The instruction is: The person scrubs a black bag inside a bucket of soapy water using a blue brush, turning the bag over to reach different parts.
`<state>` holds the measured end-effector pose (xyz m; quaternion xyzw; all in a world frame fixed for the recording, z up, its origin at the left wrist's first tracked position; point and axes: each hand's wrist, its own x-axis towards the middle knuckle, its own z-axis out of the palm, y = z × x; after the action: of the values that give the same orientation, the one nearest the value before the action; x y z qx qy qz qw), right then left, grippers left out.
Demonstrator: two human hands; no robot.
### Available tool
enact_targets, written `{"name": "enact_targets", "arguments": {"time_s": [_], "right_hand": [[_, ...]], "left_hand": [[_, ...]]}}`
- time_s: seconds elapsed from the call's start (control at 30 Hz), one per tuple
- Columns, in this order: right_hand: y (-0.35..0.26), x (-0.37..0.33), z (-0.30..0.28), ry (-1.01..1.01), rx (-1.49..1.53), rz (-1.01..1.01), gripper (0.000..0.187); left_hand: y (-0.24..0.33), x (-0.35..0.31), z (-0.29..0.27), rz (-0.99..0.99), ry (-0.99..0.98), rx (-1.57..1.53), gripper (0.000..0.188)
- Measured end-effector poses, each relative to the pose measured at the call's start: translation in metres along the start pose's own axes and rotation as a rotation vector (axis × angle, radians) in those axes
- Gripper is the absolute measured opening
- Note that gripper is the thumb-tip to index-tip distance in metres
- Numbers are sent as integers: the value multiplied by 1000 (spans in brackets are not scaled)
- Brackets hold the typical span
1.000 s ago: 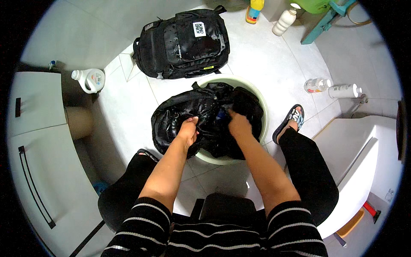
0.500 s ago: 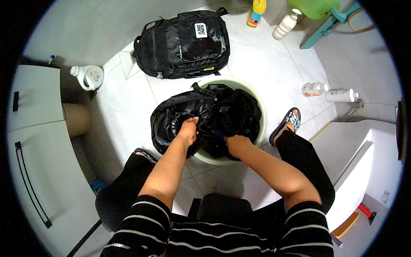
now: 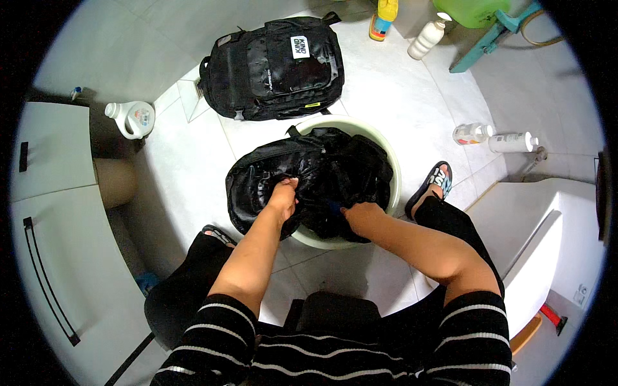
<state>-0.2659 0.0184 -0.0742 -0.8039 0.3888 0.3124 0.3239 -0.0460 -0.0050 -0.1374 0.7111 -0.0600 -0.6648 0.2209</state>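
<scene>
A wet black backpack lies bunched in a pale green basin, its left part hanging over the rim. With fingers closed, my left hand grips the fabric near the middle of the backpack. My right hand is closed round a blue object and holds it against the backpack's lower right part. Only a little blue shows past those fingers, so its kind is hidden.
Beyond the basin a second wet black backpack lies on the tiles. A white jug stands left, a yellow bottle and white pump bottle at the far right. White cabinets line the left; white bottles lie right.
My right hand has shifted slightly to the right with the blue object, and my right elbow has swung outward. My left hand keeps its place on the backpack.
</scene>
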Motion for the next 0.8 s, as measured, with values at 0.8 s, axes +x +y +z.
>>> {"name": "enact_targets", "arguments": {"time_s": [0.8], "right_hand": [[10,57,-14,348,187,290,39]], "left_hand": [[9,-11,10,-11,-42,24,15]]}}
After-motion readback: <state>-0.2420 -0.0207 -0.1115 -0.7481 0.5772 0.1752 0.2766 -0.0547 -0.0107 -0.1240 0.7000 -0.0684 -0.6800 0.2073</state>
